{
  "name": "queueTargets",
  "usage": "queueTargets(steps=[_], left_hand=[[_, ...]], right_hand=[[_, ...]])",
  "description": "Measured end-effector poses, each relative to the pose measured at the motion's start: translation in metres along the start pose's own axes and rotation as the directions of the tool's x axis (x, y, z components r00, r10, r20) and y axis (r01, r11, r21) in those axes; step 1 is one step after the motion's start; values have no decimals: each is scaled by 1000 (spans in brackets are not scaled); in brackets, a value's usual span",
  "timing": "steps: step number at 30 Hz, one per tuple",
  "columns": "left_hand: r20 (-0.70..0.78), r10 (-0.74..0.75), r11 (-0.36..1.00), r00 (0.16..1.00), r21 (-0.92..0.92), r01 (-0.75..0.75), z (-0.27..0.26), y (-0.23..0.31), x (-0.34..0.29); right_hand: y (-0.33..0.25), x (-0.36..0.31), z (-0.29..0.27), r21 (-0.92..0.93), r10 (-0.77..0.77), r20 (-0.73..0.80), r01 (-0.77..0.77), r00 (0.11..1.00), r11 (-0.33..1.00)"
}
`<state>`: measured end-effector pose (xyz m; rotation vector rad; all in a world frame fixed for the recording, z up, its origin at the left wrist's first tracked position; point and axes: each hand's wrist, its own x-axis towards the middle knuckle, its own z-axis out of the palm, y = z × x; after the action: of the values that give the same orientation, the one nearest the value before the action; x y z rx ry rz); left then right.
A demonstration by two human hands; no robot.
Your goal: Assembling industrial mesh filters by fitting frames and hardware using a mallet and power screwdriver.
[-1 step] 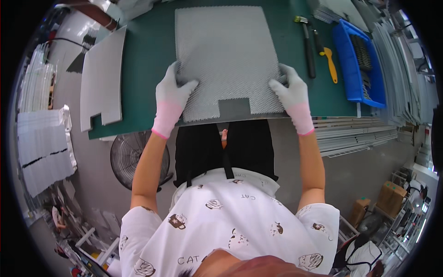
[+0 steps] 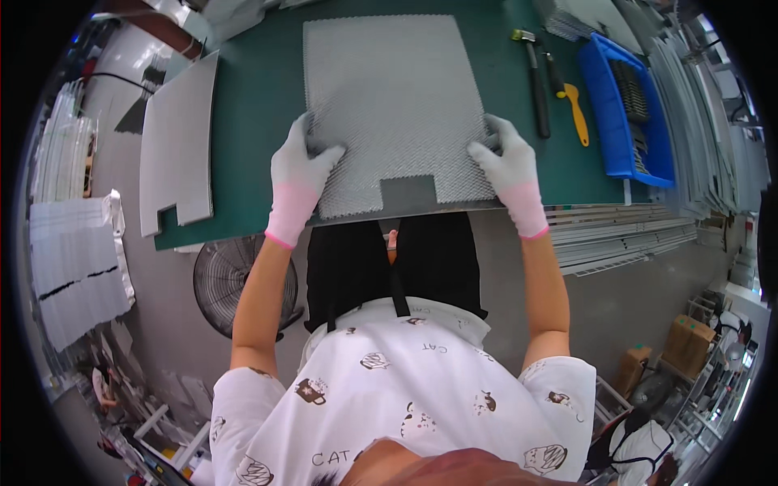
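Observation:
A grey rectangular metal mesh sheet (image 2: 397,97) with a rectangular notch in its near edge lies on the green table (image 2: 259,73) in front of me. My left hand (image 2: 304,166), in a white glove with a pink cuff, holds the sheet's left edge, thumb on top. Gloved the same way, my right hand (image 2: 509,162) grips the right edge opposite, its thumb also over the mesh. The fingers under both edges are partly hidden.
At the table's left lies a notched pale panel (image 2: 178,146). To the right are a hammer (image 2: 536,89), a dark-handled tool (image 2: 554,74), a yellow scraper (image 2: 576,113) and a blue bin (image 2: 608,121) of small dark parts. A black fan (image 2: 235,283) stands below the table's left side.

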<state>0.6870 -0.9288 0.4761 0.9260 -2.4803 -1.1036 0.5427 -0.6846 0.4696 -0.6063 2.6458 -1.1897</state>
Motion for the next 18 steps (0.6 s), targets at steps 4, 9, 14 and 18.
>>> queueTargets(steps=[4, 9, 14, 18], left_hand=[[38, -13, 1000, 999, -10, 14, -3, 1, -2], [40, 3, 999, 999, 32, -4, -2, 3, 0], [6, 138, 986, 990, 92, -138, 0, -3, 3], [29, 91, 976, 995, 198, -95, -2, 1, 3]], right_hand=[[-1, -2, -1, -26, 7, 5, -7, 1000, 1000], [1, -5, 0, -36, 15, -12, -16, 1000, 999], [4, -1, 7, -392, -231, -73, 185, 970, 901], [-40, -4, 7, -646, -380, 25, 306, 925, 700]])
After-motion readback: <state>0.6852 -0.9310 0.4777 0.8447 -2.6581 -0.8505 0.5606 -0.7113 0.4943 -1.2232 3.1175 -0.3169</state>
